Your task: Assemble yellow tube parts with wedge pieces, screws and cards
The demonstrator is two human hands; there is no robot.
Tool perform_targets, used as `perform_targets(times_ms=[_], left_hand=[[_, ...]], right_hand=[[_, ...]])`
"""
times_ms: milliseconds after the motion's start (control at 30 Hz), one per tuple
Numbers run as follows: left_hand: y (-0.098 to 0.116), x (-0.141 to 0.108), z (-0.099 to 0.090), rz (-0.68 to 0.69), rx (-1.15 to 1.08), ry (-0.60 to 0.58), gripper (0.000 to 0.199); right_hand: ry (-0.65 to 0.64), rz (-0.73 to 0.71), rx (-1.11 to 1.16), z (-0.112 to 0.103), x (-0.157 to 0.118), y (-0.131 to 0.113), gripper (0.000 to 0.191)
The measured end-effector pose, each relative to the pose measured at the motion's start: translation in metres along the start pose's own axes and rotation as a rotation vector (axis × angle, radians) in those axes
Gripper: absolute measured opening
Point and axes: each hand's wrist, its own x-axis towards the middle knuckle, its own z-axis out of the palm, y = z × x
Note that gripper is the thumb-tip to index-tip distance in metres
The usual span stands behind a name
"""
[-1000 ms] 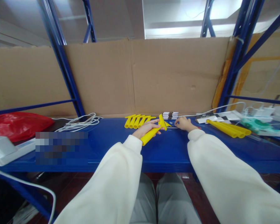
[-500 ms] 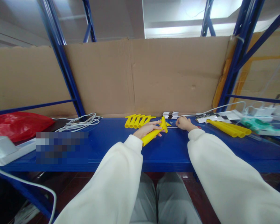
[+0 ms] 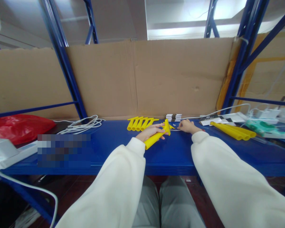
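Observation:
My left hand (image 3: 151,132) is wrapped round a yellow T-shaped scraper (image 3: 154,141). Its tube handle slants down toward me, and its crosshead points up and to the right. My right hand (image 3: 187,126) rests low over the table with its fingers pinched together; what they hold, if anything, is too small to make out. A thin metal rod (image 3: 175,129) lies by those fingertips. Some small yellow pieces (image 3: 172,126) sit between my two hands, partly hidden behind the scraper head. Several similar yellow scrapers (image 3: 139,124) stand in a row behind my left hand.
A stack of small black-and-white packs (image 3: 173,117) is against the cardboard wall (image 3: 137,79). At right lie yellow tubes (image 3: 235,131) and a green-and-white packet (image 3: 260,127). Coiled white cable (image 3: 83,125), a red bag (image 3: 19,128) and a power strip (image 3: 16,155) occupy the left of the blue table (image 3: 123,158).
My right hand has shifted slightly to the left, and its fingertips now show closer to the thin rod. The left hand and scraper have stayed in place.

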Motion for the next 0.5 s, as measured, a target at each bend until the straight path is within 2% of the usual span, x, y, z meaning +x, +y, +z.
perform_targets(times_ms=[200,500], left_hand=[[0.0064,-0.0092,0.0086,-0.007,-0.004,0.048,0.071],[0.0035,-0.0067,0.0055,0.002,0.014,0.028,0.069]], right_hand=[[0.002,0.017,-0.004,0.0014,0.0013,0.0012,0.02],[-0.041,0.057,0.072,0.0045,0.0064,0.0068,0.024]])
